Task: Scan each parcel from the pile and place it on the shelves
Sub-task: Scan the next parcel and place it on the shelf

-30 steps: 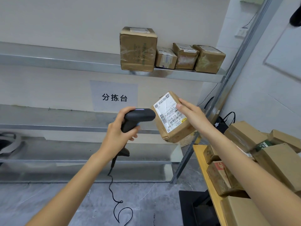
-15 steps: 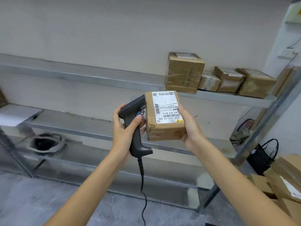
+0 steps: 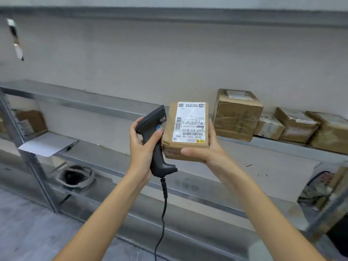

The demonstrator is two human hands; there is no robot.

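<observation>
Scanner point(image 3: 153, 140) left of parcel point(image 3: 186, 131), touching.

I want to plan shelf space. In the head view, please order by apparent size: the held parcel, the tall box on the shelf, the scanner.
1. Tall box, though it is farther away.
2. Held parcel, nearer, so its place against the tall box is unsure.
3. Scanner, the smallest.

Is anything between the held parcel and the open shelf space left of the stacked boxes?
Nothing visible. The parcel in the right hand faces bare shelf; four boxes sit further right.
</observation>
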